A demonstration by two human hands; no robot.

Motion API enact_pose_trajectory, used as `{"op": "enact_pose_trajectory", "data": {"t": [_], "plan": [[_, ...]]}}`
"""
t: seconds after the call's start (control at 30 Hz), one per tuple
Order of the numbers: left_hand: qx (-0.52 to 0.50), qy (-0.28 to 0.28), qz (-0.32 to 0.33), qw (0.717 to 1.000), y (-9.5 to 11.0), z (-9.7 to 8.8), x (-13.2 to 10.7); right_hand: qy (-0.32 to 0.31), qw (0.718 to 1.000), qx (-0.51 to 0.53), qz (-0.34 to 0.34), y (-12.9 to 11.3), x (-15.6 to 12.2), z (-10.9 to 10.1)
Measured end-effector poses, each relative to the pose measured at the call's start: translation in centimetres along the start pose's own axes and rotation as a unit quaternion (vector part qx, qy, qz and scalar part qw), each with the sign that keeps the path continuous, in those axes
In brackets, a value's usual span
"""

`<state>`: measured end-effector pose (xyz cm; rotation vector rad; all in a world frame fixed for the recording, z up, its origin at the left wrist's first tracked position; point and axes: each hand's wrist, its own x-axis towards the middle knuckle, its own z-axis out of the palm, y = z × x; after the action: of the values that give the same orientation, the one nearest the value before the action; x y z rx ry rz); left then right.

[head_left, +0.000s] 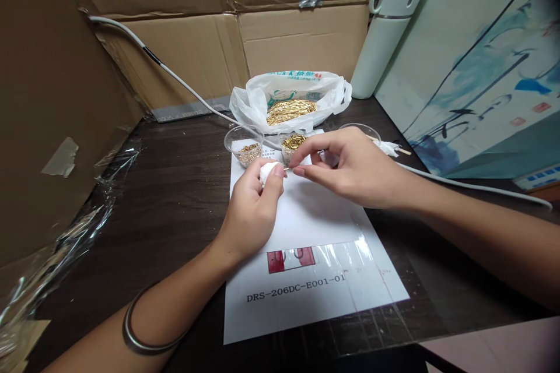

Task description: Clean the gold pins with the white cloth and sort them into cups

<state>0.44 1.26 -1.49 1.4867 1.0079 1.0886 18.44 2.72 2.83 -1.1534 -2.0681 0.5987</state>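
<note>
My left hand [254,204] is closed, with a crumpled white wad [268,172], like tissue or cloth, between thumb and curled fingers. My right hand [350,166] meets it from the right, thumb and forefinger pinching a thin gold-coloured pin [287,169]. The pin's left end reaches the left thumb and fingers; whether they grip it too is hard to see. Just behind the hands stand two clear plastic cups, the left cup [240,139] holding small copper-gold bits and the right cup [285,154] short gold-coloured pieces. My right hand partly covers the right cup.
A white plastic bag [251,99] of long gold pins [291,112] lies behind the cups. Under my hands is a printed sheet [306,221]. A pale green bottle [382,41], a white cable [184,81], a third clear cup [370,130] and cardboard walls [301,41] surround the area.
</note>
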Motion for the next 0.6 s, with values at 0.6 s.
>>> {"op": "enact_pose_trajectory", "data": {"t": [0.6], "plan": [[0.041, -0.002, 0.071, 0.997, -0.4, 0.1, -0.3, -0.022, 0.95, 0.293, 0.105, 0.3, -1.0, 3.0]]}}
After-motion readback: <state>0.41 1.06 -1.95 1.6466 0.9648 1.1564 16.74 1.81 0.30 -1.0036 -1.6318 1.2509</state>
